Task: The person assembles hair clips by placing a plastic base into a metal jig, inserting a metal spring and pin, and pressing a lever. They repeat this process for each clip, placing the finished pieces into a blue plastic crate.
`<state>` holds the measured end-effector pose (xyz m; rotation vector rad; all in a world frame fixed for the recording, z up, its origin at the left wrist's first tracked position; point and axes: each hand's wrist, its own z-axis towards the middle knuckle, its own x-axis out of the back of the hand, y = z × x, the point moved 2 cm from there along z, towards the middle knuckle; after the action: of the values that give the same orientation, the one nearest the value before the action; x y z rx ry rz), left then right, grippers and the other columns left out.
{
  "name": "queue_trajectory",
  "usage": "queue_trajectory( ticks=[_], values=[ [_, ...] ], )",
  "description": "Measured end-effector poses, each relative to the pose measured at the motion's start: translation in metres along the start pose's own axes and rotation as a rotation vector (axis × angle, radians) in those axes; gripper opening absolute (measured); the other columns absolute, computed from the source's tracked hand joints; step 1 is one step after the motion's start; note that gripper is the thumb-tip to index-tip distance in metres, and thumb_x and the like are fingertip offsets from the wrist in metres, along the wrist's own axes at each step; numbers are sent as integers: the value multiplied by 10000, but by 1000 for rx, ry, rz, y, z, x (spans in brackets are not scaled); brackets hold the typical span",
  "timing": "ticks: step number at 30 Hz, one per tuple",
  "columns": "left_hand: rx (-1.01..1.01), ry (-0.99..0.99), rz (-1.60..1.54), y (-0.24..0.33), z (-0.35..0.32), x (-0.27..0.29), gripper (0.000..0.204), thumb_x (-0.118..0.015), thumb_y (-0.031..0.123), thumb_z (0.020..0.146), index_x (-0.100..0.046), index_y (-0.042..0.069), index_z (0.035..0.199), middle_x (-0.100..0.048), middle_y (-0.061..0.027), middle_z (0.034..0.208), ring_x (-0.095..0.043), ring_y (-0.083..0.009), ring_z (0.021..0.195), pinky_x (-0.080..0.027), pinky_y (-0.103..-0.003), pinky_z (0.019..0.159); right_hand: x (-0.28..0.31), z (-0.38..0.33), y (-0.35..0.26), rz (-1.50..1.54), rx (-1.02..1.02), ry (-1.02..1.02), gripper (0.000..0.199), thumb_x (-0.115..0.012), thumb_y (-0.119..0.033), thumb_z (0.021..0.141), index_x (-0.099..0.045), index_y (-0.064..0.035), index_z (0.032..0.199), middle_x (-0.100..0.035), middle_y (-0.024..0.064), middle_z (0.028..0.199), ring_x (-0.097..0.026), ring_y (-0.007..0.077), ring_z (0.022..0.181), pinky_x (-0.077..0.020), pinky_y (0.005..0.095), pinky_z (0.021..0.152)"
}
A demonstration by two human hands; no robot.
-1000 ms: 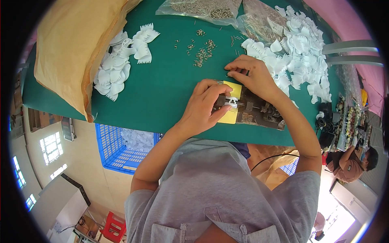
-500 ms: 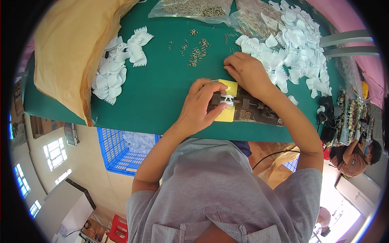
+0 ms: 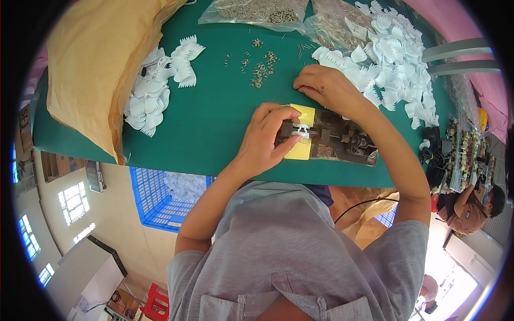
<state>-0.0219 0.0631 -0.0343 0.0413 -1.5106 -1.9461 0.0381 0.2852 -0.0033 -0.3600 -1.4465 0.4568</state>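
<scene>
My left hand (image 3: pixel 267 136) pinches a small white plastic claw clip (image 3: pixel 301 130) between thumb and fingers, at the left end of a dark metal jig (image 3: pixel 342 138). Yellow pads (image 3: pixel 297 150) show on the jig above and below the clip. Beyond the jig, my right hand (image 3: pixel 326 88) hovers close to the tabletop, its thumb and fingertips pressed together. Whatever it may hold is too small to make out. Thin metal pins (image 3: pixel 301 52) lie just past its fingertips, and small metal springs (image 3: pixel 259 74) are scattered to their left.
White toothed clip halves form a large heap (image 3: pixel 393 59) at the right and a smaller pile (image 3: pixel 147 101) at the left, beside a brown paper sack (image 3: pixel 88 75). Clear bags of metal parts (image 3: pixel 251 12) lie at the back. A blue crate (image 3: pixel 150 200) stands below the table's front edge.
My right hand has shifted slightly up and left, and its forearm has swung away, uncovering more of the jig's right end. My left hand keeps its pinch on the clip.
</scene>
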Motion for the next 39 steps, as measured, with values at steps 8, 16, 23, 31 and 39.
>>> queue_trajectory(
  ticks=[8, 16, 23, 31, 39],
  values=[
    [36, 33, -49, 1, -2, 0, 480, -821, 68, 837, -600, 71, 1264, -697, -71, 1120, -596, -289, 1108, -531, -406, 903, 24, -37, -55, 534, -503, 31, 118, -707, -98, 983, -726, 12, 1021, -696, 32, 929, -596, 95, 810, -506, 288, 764],
    [-2, 31, 21, 0, 0, 0, 505, -855, 72, 831, -611, 68, 1273, -680, -76, 1134, -619, -262, 1083, -547, -370, 871, 16, -53, -87, 340, -373, 34, 97, -715, -91, 966, -724, -25, 1037, -642, 80, 931, -616, 191, 850, -507, 339, 772],
    [27, 42, -15, -1, 0, -2, 506, -853, 105, 830, -607, 73, 1272, -704, -72, 1126, -599, -291, 1111, -531, -401, 897, 11, -51, -90, 146, -282, 63, 73, -680, -121, 959, -702, -53, 974, -674, 78, 900, -653, 290, 922, -525, 437, 755],
    [22, 46, -4, -5, -2, -3, 538, -848, 104, 827, -588, 83, 1297, -709, -68, 1122, -595, -297, 1109, -495, -422, 947, 6, -52, -96, 114, -279, 93, 67, -696, -121, 948, -701, -57, 966, -649, 72, 893, -635, 296, 901, -515, 436, 763],
    [19, 37, 6, -3, -1, -2, 569, -832, 95, 835, -556, 90, 1332, -707, -68, 1123, -596, -303, 1100, -470, -430, 971, -8, -63, -90, 127, -261, 325, 150, -825, -92, 836, -738, -90, 959, -683, 43, 840, -595, 239, 803, -486, 382, 728]
  ],
)
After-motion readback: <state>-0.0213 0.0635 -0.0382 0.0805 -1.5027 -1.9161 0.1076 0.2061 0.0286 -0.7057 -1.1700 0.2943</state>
